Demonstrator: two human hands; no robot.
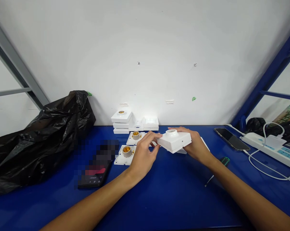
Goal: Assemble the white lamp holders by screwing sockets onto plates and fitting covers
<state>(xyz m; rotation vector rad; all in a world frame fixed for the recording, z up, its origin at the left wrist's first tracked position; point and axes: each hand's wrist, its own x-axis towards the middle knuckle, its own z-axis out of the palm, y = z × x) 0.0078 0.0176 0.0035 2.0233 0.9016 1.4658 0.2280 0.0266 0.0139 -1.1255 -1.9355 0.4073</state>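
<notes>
A crumpled black plastic bag [39, 141] fills the far left of a blue tabletop [169, 192], slumped against the white wall. Right of it lies a dark phone [95, 175], face up and partly blurred. Next come two open white square lamp-socket bases with brass centres [130, 146], lying flat side by side near the middle of the table. Behind them, against the wall, stands a short stack of closed white square lamp sockets [122, 121], with more white pieces just beside it.

The left hand [142, 155] reaches in from the lower left, its fingers curled and pinching the left edge of a white square plastic lamp socket with a round collar on top [175, 139]. This socket is held slightly above the table at the centre, tilted a little. The right hand [196, 144] cups its right side and underside, fingers wrapped around it.

Further right, a screwdriver with a black and green handle [221, 165] lies on the table near the right forearm. Beyond it rest a second dark phone [231, 138] and a white power strip with white cables [269, 146].
</notes>
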